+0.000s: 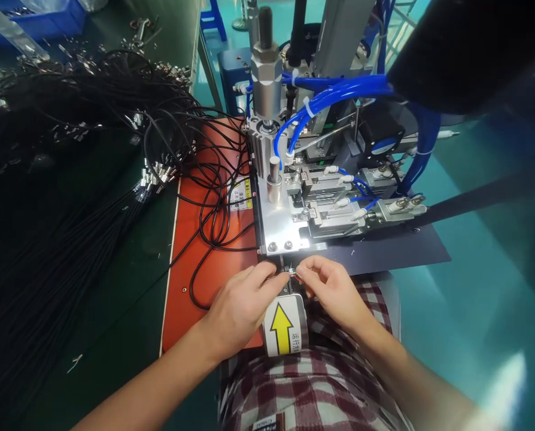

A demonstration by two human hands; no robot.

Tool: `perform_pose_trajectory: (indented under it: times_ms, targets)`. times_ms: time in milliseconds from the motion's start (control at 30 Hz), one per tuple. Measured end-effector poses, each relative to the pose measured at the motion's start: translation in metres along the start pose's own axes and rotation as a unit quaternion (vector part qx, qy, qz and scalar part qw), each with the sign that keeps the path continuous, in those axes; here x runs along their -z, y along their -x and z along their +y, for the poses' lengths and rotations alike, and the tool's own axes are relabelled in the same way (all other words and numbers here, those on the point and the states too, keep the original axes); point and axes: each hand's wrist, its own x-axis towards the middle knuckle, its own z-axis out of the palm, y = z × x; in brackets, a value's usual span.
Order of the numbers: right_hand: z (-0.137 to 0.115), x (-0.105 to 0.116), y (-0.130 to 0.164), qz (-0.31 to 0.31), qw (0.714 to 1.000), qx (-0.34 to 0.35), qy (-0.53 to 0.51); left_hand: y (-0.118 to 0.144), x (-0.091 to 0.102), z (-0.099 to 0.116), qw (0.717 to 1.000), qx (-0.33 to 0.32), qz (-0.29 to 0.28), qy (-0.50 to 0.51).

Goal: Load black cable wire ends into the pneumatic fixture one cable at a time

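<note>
My left hand (249,296) is closed, thumb and finger pinched on the end of a black cable. Thin red and white wires (293,273) show between the fingertips of both hands. Opposite it, my right hand (328,284) pinches the tips of these wires. Both hands are just in front of the metal machine plate (280,230). Beneath them sits a white box with a yellow arrow (282,329). What exactly lies inside each pinch is partly hidden by the fingers.
Loops of black cable (213,221) lie over the orange board (191,275). A large heap of cables with metal connectors (160,173) covers the left table. Behind the hands stands a pneumatic machine with blue hoses (339,93). A blue bin (47,27) is at the upper left.
</note>
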Motion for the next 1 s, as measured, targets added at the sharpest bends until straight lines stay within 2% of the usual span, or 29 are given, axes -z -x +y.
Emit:
perform_pose_trajectory:
  times_ms: [633,867,1000]
  targets:
    - [0.0035,0.0004,-0.0007,0.005,1.0,-0.008,0.006,-0.0021,-0.0007,0.0021,0.999,-0.006,0.007,-0.053]
    - [0.0042,0.0006,0.0005,0.021,0.999,0.005,0.041,-0.001,-0.0013,0.0027,0.998,0.0,-0.002,-0.06]
    - [0.0063,0.0023,-0.0012,0.001,1.0,-0.002,0.001,-0.0011,-0.0026,0.0018,0.999,0.006,-0.006,-0.049]
